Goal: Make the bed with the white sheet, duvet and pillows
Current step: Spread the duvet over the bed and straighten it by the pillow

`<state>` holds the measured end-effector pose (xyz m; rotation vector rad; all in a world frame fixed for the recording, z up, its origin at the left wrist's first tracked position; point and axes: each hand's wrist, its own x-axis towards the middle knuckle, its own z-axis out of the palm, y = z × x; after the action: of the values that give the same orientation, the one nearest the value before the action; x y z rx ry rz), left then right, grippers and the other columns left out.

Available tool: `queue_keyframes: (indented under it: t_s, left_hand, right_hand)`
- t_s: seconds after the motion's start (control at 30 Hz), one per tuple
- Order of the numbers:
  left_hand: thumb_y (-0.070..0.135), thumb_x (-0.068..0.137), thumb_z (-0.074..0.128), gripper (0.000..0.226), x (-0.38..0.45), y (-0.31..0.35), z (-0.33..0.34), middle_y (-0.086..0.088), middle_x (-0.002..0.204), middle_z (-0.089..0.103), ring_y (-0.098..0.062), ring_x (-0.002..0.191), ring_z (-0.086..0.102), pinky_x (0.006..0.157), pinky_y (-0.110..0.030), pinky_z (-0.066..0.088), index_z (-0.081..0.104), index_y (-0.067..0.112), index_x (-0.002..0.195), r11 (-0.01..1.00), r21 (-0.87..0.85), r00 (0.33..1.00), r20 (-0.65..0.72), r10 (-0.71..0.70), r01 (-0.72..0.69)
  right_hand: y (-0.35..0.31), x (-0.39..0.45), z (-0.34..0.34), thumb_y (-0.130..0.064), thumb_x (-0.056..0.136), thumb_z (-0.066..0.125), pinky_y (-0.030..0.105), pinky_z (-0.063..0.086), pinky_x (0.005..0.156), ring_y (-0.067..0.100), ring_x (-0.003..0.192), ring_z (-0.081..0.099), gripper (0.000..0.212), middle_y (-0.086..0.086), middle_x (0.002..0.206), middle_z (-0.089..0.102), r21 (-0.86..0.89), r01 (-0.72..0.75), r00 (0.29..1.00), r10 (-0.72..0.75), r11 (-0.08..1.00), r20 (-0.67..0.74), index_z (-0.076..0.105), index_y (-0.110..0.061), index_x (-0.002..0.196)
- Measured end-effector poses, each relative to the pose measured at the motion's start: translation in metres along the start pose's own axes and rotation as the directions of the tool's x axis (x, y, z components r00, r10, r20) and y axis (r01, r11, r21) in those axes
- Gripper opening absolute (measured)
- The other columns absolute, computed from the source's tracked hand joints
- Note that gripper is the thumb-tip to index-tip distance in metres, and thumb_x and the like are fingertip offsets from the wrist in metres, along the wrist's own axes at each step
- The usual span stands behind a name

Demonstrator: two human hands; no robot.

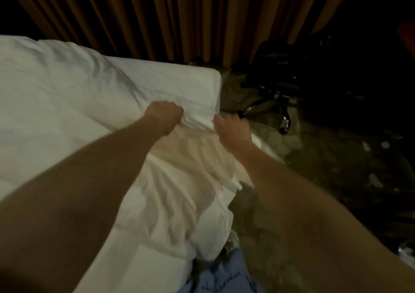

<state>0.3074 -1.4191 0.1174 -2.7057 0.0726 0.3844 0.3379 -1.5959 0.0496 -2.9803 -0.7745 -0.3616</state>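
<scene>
A white duvet [67, 94] lies rumpled across the bed, bunched in folds toward the near right side. The mattress corner with its white sheet [190, 81] shows beyond it. My left hand [166, 115] is closed in a fist on a fold of the duvet's edge near that corner. My right hand [233, 128] grips the same edge a short way to the right, at the bed's side. The cloth between both hands is pulled into tight creases. No pillow can be told apart in this dim, blurred view.
Brown pleated curtains [170, 11] hang behind the bed. A black office chair [276, 76] with a chrome wheeled base stands on the patterned carpet [336, 169] to the right of the bed corner. Blue clothing [226, 272] shows at the bottom edge.
</scene>
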Motion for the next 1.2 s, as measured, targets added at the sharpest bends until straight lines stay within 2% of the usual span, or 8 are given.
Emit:
queue_keyframes:
  t_s: [0.3,0.47,0.67,0.77,0.9,1.0,1.1,1.2]
  left_hand:
    - [0.005,0.084,0.044,0.026,-0.019,0.006,0.013,-0.017,0.078,0.067,-0.031,0.070,0.068,0.055,-0.031,0.044,0.064,0.002,0.101,0.963,-0.248,0.853,-0.474,-0.218,0.109]
    - [0.024,0.015,0.088,0.044,-0.074,0.113,0.206,0.000,0.030,0.046,-0.012,0.023,0.047,0.037,-0.012,0.039,0.059,0.014,0.046,0.937,-0.292,0.981,-0.095,0.170,-0.191]
    - [0.022,0.030,0.092,0.045,-0.078,0.108,0.189,-0.005,0.050,0.061,-0.018,0.041,0.062,0.046,-0.018,0.046,0.067,0.010,0.065,0.971,-0.193,0.988,0.019,0.150,-0.144]
    - [0.020,0.089,0.057,0.029,-0.053,0.109,0.148,-0.009,0.104,0.067,-0.026,0.096,0.067,0.077,-0.028,0.049,0.055,0.009,0.116,0.984,-0.087,0.986,0.043,0.161,-0.157]
    - [0.016,0.085,0.061,0.024,-0.020,0.109,0.079,-0.012,0.097,0.068,-0.029,0.090,0.068,0.070,-0.030,0.050,0.060,0.009,0.108,0.991,-0.132,0.980,-0.197,-0.001,-0.025]
    - [0.004,0.090,0.048,0.025,-0.008,0.126,0.070,-0.014,0.101,0.066,-0.033,0.094,0.065,0.070,-0.034,0.044,0.053,0.006,0.115,0.954,-0.280,0.983,-0.117,-0.140,0.102]
    - [0.011,0.054,0.083,0.035,-0.027,0.150,0.133,-0.007,0.063,0.066,-0.024,0.055,0.067,0.051,-0.023,0.045,0.068,0.008,0.085,0.985,-0.168,0.985,-0.171,-0.004,-0.025]
    - [0.015,0.074,0.074,0.036,-0.060,0.168,0.213,-0.009,0.100,0.066,-0.022,0.092,0.065,0.084,-0.029,0.047,0.062,0.009,0.108,0.968,-0.021,0.941,0.227,0.249,-0.251]
  right_hand:
    - [0.010,0.005,-0.033,-0.011,0.084,0.030,0.042,0.047,0.076,0.036,0.082,0.061,0.039,0.017,0.089,0.063,-0.021,-0.030,0.974,0.024,0.999,-0.224,0.064,-0.008,0.103]
    - [-0.053,-0.211,0.134,-0.016,0.055,0.075,0.039,0.049,0.060,0.028,0.057,0.063,0.026,0.010,0.070,0.057,0.071,-0.155,0.845,0.095,0.985,0.526,0.066,-0.012,0.078]
    - [-0.063,-0.202,0.140,-0.011,0.063,0.072,0.039,0.050,0.071,0.028,0.076,0.062,0.030,0.012,0.084,0.062,0.032,-0.280,0.850,0.232,0.960,0.473,0.064,-0.008,0.092]
    - [-0.019,-0.174,0.128,-0.012,0.091,0.046,0.037,0.039,0.095,0.029,0.106,0.056,0.029,0.012,0.113,0.057,0.065,-0.225,0.887,0.177,0.972,0.426,0.048,-0.008,0.120]
    - [0.043,-0.128,0.094,-0.007,0.086,0.039,0.033,0.051,0.061,0.028,0.063,0.066,0.027,0.013,0.076,0.065,0.062,-0.203,0.972,0.194,0.977,0.133,0.063,-0.001,0.098]
    - [0.070,-0.122,0.090,-0.010,0.096,0.040,0.035,0.047,0.073,0.030,0.090,0.064,0.026,0.011,0.103,0.063,0.134,-0.310,0.921,0.263,0.941,0.286,0.054,-0.007,0.117]
    - [0.060,-0.176,0.140,-0.005,0.086,0.049,0.028,0.053,0.053,0.024,0.060,0.066,0.026,0.008,0.075,0.066,0.264,-0.415,0.904,0.361,0.871,0.228,0.070,-0.009,0.100]
    - [0.021,-0.294,0.199,-0.005,0.079,0.067,0.018,0.042,0.033,0.014,0.048,0.053,0.017,0.002,0.058,0.052,0.209,-0.482,0.787,0.316,0.851,0.529,0.069,-0.018,0.068]
